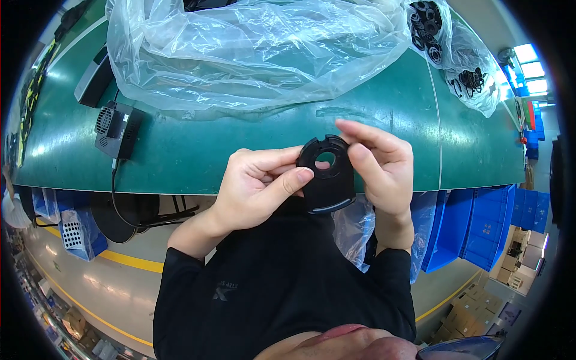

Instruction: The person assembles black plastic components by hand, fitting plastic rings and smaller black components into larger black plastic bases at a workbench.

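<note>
Glasses [463, 348] toward five o'clock, black part [329, 188] near centre.
Left hand [255, 185] pinches it at nine o'clock; right hand [386, 169] is loosely spread beside it at three.

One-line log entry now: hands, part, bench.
Left hand: pinching black part | Right hand: open beside part, contact unclear | Green bench: clear plastic bag, black device

A green workbench [192, 156], bagged black parts [426, 27], blue bins [489, 231] and yellow floor lines [132, 261] show a factory workshop.
</note>
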Action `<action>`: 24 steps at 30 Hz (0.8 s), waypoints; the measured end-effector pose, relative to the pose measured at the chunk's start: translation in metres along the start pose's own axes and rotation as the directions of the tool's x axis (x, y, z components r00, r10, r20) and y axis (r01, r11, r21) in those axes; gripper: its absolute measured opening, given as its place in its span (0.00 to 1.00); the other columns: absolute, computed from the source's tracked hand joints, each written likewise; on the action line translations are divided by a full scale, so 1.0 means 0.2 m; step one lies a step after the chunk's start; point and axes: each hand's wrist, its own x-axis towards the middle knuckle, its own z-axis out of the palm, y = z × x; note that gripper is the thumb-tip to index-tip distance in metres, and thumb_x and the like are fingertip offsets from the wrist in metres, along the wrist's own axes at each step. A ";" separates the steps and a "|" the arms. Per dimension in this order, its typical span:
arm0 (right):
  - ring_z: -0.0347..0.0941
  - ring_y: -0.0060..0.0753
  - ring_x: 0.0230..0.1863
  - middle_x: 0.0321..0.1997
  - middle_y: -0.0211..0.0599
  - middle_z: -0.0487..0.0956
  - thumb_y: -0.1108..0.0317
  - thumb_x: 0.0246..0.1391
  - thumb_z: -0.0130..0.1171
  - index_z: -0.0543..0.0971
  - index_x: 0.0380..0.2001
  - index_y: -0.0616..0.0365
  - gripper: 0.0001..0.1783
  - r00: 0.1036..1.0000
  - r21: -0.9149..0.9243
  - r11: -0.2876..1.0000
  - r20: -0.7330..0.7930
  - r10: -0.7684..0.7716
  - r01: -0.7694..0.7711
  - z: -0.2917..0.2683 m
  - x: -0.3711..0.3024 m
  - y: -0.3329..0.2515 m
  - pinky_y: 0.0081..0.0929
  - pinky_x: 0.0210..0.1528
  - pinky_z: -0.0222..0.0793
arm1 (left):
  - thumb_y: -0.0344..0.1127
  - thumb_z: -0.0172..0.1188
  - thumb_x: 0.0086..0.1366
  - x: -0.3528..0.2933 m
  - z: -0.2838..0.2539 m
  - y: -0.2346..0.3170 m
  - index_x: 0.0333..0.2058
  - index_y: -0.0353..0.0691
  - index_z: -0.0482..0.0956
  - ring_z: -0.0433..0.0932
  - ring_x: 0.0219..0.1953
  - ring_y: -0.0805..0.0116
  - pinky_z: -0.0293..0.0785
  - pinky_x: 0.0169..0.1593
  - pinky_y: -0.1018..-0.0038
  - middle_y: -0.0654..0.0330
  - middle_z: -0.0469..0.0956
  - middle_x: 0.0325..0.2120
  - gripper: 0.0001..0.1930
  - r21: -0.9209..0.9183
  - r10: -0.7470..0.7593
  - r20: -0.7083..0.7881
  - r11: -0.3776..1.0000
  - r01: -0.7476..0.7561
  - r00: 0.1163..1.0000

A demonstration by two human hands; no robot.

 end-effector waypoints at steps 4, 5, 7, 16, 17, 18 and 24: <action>0.74 0.20 0.32 0.31 0.38 0.80 0.77 0.51 0.57 0.78 0.37 0.68 0.09 0.999 -0.216 0.976 0.038 -0.010 0.018 0.00 0.01 -0.01 0.15 0.34 0.69 | 0.31 0.52 0.63 0.00 -0.01 0.01 0.44 0.27 0.74 0.77 0.32 0.76 0.74 0.33 0.83 0.56 0.79 0.34 0.14 0.037 0.017 0.016 0.999 -0.017 1.000; 0.74 0.19 0.30 0.30 0.37 0.80 0.76 0.51 0.57 0.79 0.35 0.67 0.08 0.999 -0.246 0.969 0.047 -0.023 0.034 0.01 0.01 -0.01 0.14 0.33 0.69 | 0.32 0.51 0.64 0.00 -0.01 0.01 0.42 0.27 0.76 0.77 0.30 0.77 0.73 0.32 0.83 0.56 0.80 0.32 0.13 0.069 0.000 0.022 0.998 -0.002 1.000; 0.74 0.19 0.30 0.29 0.37 0.80 0.76 0.51 0.57 0.79 0.35 0.67 0.08 0.999 -0.206 0.978 0.044 0.023 -0.014 0.01 0.00 -0.02 0.14 0.32 0.69 | 0.32 0.50 0.64 0.01 -0.01 0.01 0.39 0.28 0.77 0.77 0.28 0.78 0.72 0.30 0.84 0.57 0.80 0.31 0.13 0.099 -0.019 0.027 0.995 0.016 0.999; 0.74 0.19 0.31 0.30 0.37 0.80 0.79 0.49 0.56 0.77 0.39 0.69 0.11 0.999 -0.203 0.979 0.019 0.042 -0.037 0.02 -0.07 0.01 0.14 0.33 0.69 | 0.33 0.49 0.65 -0.01 0.01 0.01 0.35 0.30 0.79 0.75 0.25 0.79 0.70 0.29 0.85 0.59 0.81 0.26 0.13 0.303 0.045 0.052 0.951 -0.059 0.998; 0.74 0.19 0.32 0.31 0.38 0.79 0.81 0.49 0.56 0.77 0.40 0.69 0.12 0.999 -0.181 0.983 0.024 -0.026 0.030 0.01 -0.08 0.02 0.14 0.34 0.69 | 0.34 0.49 0.65 -0.02 0.01 -0.01 0.35 0.30 0.79 0.75 0.26 0.79 0.70 0.29 0.84 0.59 0.81 0.27 0.13 0.222 0.035 0.005 0.974 -0.035 0.999; 0.74 0.19 0.32 0.31 0.38 0.79 0.81 0.49 0.56 0.77 0.40 0.69 0.12 0.999 -0.178 0.984 0.025 -0.026 0.030 0.01 -0.09 0.02 0.14 0.34 0.69 | 0.35 0.49 0.65 -0.02 0.01 -0.02 0.36 0.30 0.79 0.76 0.26 0.79 0.71 0.30 0.84 0.59 0.81 0.28 0.14 0.138 0.018 -0.042 0.990 -0.013 0.999; 0.74 0.21 0.32 0.32 0.40 0.79 0.84 0.46 0.55 0.76 0.40 0.70 0.14 0.988 -0.171 0.983 -0.125 -0.093 0.071 -0.04 -0.21 0.04 0.15 0.34 0.70 | 0.34 0.48 0.66 -0.01 0.05 -0.01 0.46 0.28 0.73 0.78 0.33 0.72 0.74 0.37 0.79 0.52 0.79 0.34 0.15 0.083 0.035 0.054 0.996 -0.040 0.998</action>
